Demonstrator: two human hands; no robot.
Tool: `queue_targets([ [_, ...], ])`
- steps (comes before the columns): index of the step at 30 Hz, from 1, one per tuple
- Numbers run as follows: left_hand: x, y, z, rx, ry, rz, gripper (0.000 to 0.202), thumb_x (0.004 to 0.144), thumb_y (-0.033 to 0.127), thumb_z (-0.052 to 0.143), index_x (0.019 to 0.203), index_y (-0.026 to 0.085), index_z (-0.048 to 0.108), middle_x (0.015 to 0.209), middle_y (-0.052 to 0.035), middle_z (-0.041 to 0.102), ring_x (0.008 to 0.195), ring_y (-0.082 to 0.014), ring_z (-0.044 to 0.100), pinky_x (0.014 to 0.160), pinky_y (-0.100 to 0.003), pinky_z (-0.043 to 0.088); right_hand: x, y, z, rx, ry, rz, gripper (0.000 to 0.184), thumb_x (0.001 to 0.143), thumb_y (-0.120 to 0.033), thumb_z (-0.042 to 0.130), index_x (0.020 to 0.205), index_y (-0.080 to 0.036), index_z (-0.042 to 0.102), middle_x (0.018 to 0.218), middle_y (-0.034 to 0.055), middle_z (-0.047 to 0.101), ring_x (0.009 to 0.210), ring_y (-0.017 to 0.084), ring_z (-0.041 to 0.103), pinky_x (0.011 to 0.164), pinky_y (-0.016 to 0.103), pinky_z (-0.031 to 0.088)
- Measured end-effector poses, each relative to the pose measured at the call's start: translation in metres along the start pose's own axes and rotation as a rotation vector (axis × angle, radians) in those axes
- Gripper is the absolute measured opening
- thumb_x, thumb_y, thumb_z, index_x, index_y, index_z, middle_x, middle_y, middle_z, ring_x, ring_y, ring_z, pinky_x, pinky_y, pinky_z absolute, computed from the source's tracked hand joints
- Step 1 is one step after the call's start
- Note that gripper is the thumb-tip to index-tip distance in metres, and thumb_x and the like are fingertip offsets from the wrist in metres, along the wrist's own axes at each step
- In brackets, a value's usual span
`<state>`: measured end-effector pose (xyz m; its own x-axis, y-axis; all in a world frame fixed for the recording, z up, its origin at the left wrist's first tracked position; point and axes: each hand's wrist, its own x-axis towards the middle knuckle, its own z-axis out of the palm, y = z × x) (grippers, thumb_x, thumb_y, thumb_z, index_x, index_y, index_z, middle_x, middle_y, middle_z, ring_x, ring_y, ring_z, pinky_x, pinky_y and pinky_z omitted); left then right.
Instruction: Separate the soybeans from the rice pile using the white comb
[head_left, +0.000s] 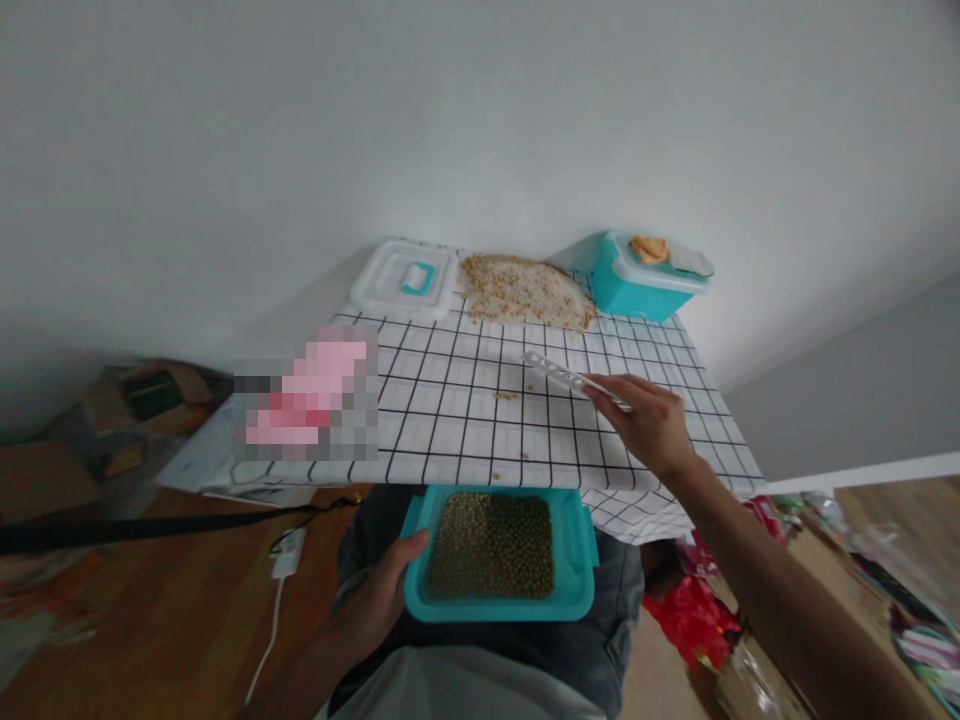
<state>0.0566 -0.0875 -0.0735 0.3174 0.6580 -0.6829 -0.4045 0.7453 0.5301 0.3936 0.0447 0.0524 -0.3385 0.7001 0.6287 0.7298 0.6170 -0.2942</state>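
My right hand (pixel 646 418) is closed round one end of a white slotted plastic strip (pixel 556 371), held slanted above the checked tablecloth. Under and near the strip lie a few loose tan beans (pixel 506 395). On my lap, just below the table's front edge, a teal plastic box (pixel 574 575) stands without a lid, its bottom covered with round tan beans (pixel 495 548). My left hand (pixel 397 570) grips the left rim of this box, the thumb over the edge and the other fingers hidden beneath.
Along the wall, a spread of beans mixed with pale bits (pixel 525 290) lies between a clear lid (pixel 401 280) and a lidded teal box (pixel 641 285). A blurred-out pink item (pixel 319 385) is at the left. A white power strip (pixel 289 553) lies on the floor.
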Motion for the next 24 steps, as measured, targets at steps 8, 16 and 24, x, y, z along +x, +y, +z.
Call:
queue_targets([
  [8,-0.008,0.012,0.015,-0.041,-0.024,0.000,0.053,0.083,0.047,0.069,0.125,0.016,0.066,0.110,-0.0073,0.077,0.117,-0.0324,0.066,0.111,-0.048,0.045,-0.016,-0.027,0.006,0.096,-0.236,-0.192,0.044,0.092,-0.015,0.064,0.134,-0.027,0.058,0.116,0.0027,0.072,0.104,0.016,0.066,0.085,0.033,0.057],
  [16,0.000,0.003,0.003,-0.017,-0.067,0.001,0.052,0.086,0.050,0.064,0.128,0.019,0.065,0.107,-0.0049,0.077,0.117,-0.0322,0.066,0.106,-0.049,0.048,-0.050,-0.055,-0.006,0.030,-0.266,-0.372,0.047,0.088,-0.010,0.067,0.134,-0.013,0.058,0.121,0.0098,0.071,0.116,0.021,0.063,0.090,0.037,0.058],
  [24,0.008,-0.007,-0.012,0.077,-0.059,0.025,0.052,0.084,0.055,0.062,0.120,0.019,0.070,0.106,-0.0056,0.078,0.119,-0.0331,0.064,0.106,-0.048,0.048,-0.075,-0.079,-0.009,-0.114,-0.207,-0.560,0.032,0.091,-0.015,0.062,0.123,-0.009,0.067,0.119,0.0122,0.072,0.117,0.025,0.065,0.087,0.035,0.061],
])
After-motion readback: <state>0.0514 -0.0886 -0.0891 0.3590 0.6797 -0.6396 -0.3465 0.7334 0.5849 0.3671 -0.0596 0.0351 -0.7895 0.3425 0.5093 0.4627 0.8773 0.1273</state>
